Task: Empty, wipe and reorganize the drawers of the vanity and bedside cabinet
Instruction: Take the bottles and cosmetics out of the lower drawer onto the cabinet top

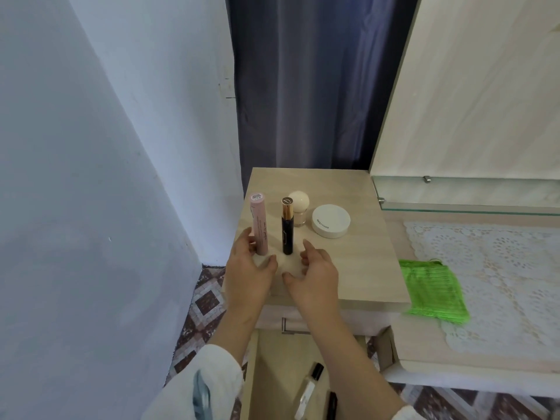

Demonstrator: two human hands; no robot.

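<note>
On the bedside cabinet top [357,268] a pink tube [259,222] and a black tube with a gold cap [287,228] stand upright. Behind them stand a round-topped beige bottle [299,207] and a white round compact [331,221]. My left hand [250,274] is at the pink tube's base, with fingers on its left and the thumb at its front right. My right hand [318,277] hovers, loosely curved, just right of the black tube and holds nothing. Below, an open drawer [266,374] holds a clear bottle with a black cap [309,389] and a black stick [331,404].
A green cloth [433,289] lies on the lace mat [500,268] of the vanity to the right, under a glass shelf [454,207]. A shut drawer's metal handle [291,327] shows under the cabinet top. A wall stands close on the left, and a dark curtain [303,101] hangs behind.
</note>
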